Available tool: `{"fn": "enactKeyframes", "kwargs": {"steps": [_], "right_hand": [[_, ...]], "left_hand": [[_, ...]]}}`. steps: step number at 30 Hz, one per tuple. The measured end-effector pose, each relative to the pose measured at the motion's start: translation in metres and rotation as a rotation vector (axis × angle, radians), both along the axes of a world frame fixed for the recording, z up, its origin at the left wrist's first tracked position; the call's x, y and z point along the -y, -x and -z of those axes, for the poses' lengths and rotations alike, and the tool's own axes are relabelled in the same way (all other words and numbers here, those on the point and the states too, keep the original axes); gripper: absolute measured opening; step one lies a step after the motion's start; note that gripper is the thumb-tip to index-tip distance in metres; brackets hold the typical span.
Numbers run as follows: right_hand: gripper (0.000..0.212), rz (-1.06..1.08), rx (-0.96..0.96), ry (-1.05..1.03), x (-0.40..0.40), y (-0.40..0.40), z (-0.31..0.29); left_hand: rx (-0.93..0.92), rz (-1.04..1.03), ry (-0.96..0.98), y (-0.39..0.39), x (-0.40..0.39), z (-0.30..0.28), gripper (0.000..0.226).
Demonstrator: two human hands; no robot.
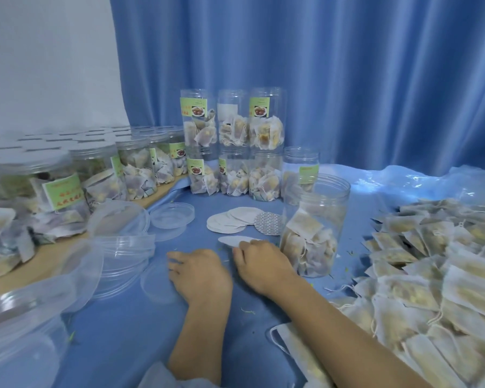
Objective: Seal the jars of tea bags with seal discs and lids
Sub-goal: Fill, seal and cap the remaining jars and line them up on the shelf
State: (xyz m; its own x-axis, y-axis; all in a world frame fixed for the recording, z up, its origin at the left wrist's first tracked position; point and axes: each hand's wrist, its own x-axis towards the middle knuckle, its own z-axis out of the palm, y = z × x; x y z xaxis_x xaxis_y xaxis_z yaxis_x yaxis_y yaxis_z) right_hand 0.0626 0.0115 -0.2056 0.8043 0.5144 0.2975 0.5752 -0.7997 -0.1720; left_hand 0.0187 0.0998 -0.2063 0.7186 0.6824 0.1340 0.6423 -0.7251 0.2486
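Right hand [259,257] palm down, fingertips pinching a white seal disc [231,240] beside the open jar [314,225]; left hand [198,271] loosely curled, holding nothing, on the blue cloth [129,331].

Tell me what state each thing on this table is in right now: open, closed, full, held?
Near jar: open, no lid, part full of tea bags.
Jar behind it: open, no lid.
Stacked jars: filled; lids too blurred to tell.
Left row of jars: lidded.
Seal disc: pinched by right hand.
Spare discs: loose pile.
Loose lids: lying unused.
Left hand: flat on the cloth, empty.
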Motion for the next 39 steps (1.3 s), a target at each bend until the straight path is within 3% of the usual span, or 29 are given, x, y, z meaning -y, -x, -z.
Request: {"fn": "enactKeyframes", "kwargs": {"steps": [2,4,6,9,11,16,18,20,24,27,31,34,37,39], "right_hand": [[0.032,0.000,-0.003,-0.128,0.002,0.002,-0.003],[0.027,0.006,0.024,-0.292,0.005,0.006,-0.008],[0.028,0.010,0.000,-0.473,0.007,0.010,-0.011],[0.037,0.029,-0.098,-0.653,0.009,0.012,-0.011],[0.039,0.031,-0.192,-0.666,0.009,0.012,-0.008],[0.039,0.017,-0.255,-0.553,0.007,0.013,-0.005],[0.033,0.020,-0.150,-0.620,0.006,0.014,-0.007],[0.024,-0.010,-0.108,-0.885,0.006,0.018,-0.012],[0.027,-0.096,-0.401,-1.314,0.008,0.021,-0.022],[0.028,-0.123,-0.619,-1.377,0.010,0.020,-0.030],[0.029,-0.152,-0.787,-1.288,0.015,0.021,-0.038],[0.019,-0.263,-0.662,-1.081,0.022,0.024,-0.047],[0.050,-0.265,-0.250,-0.804,0.029,0.026,-0.065],[0.058,-0.277,0.041,-0.661,0.030,0.032,-0.081]], "left_hand": [[0.301,0.061,0.020,0.002,0.000,-0.003,0.028],[0.762,0.068,0.170,0.004,0.003,-0.009,0.023],[1.086,-0.034,0.438,0.004,0.007,-0.017,0.028],[1.318,-0.377,0.937,0.000,-0.006,-0.019,0.034],[1.341,-0.521,1.271,-0.003,-0.026,-0.012,0.037],[1.404,-0.489,1.617,0.003,-0.034,-0.018,0.036],[1.363,-0.345,1.652,0.001,-0.026,-0.022,0.040],[1.282,-0.196,1.656,-0.004,-0.021,-0.022,0.042],[1.203,-0.022,1.656,-0.012,-0.017,-0.016,0.039],[1.165,0.028,1.626,-0.013,-0.017,-0.014,0.050],[1.156,0.122,1.588,-0.009,-0.011,-0.017,0.044],[1.153,0.145,1.551,-0.004,-0.006,-0.025,0.043],[1.129,0.225,1.533,0.004,-0.002,-0.040,0.042],[1.082,0.371,1.618,0.010,0.006,-0.056,0.045]]}}
